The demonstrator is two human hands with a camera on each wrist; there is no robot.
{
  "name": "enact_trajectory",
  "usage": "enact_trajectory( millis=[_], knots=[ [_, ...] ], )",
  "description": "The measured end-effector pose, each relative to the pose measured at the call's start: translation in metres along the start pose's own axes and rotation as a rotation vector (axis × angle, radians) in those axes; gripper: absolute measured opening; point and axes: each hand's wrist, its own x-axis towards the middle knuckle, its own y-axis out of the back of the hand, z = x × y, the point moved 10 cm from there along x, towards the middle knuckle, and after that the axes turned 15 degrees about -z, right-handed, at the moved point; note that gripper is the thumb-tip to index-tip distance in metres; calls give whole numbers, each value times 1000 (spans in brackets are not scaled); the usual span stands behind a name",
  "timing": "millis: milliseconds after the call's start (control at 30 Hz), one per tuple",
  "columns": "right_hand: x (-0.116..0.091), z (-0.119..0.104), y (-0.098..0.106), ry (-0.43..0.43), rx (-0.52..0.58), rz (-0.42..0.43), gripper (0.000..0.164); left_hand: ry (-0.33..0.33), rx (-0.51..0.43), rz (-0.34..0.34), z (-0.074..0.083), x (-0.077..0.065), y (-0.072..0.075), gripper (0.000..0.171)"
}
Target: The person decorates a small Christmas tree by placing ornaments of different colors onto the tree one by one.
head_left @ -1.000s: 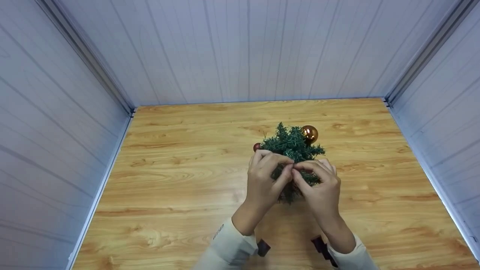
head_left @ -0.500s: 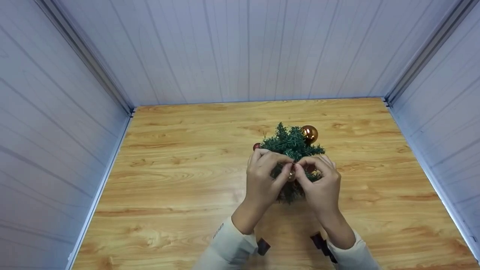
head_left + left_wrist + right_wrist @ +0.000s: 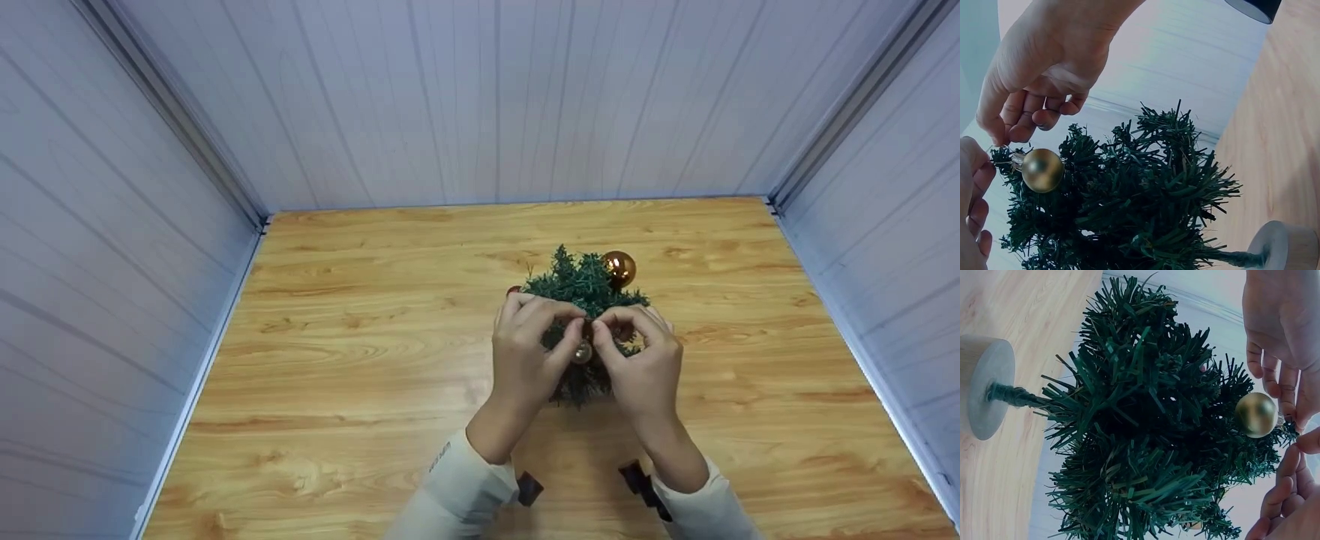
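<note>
A small artificial Christmas tree [image 3: 581, 283] stands on the table before me. Near its top hangs a small gold Christmas ball [image 3: 1042, 170], between my two hands and a little below their fingertips. My left hand [image 3: 525, 352] and right hand [image 3: 646, 364] each pinch with thumb and forefinger at the thin hanging loop above the ball's cap. In the left wrist view, a fine strand shows between the fingertips. Exactly how the loop sits on the tree's tip cannot be told. From the right wrist, the gold ball [image 3: 1256, 415] lies against the green tips.
A large shiny orange-gold ball [image 3: 619, 268] hangs at the tree's back right. A small red ball [image 3: 514, 290] peeks out on the left, beyond my left hand. The tree's round base [image 3: 991, 388] rests on the wood-grain table [image 3: 360, 345]. Pale panel walls [image 3: 480, 105] enclose the table.
My fingertips have drawn slightly apart and risen a little. The gold ball, hidden a second ago, now shows below them. The tree has stayed in place.
</note>
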Motion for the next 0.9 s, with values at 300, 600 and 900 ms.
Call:
enact_trajectory(
  millis=[300,600,900],
  knots=[
    [1,2,0,-9,-41,6,11,56,1,-2,-5,1,-1,6],
    [0,-2,-2,22,-98,25,14,83,44,-9,-8,-1,-4,4],
    [-9,6,-9,26,-102,7,17,85,62,-18,-11,-12,-9,7]
  ],
)
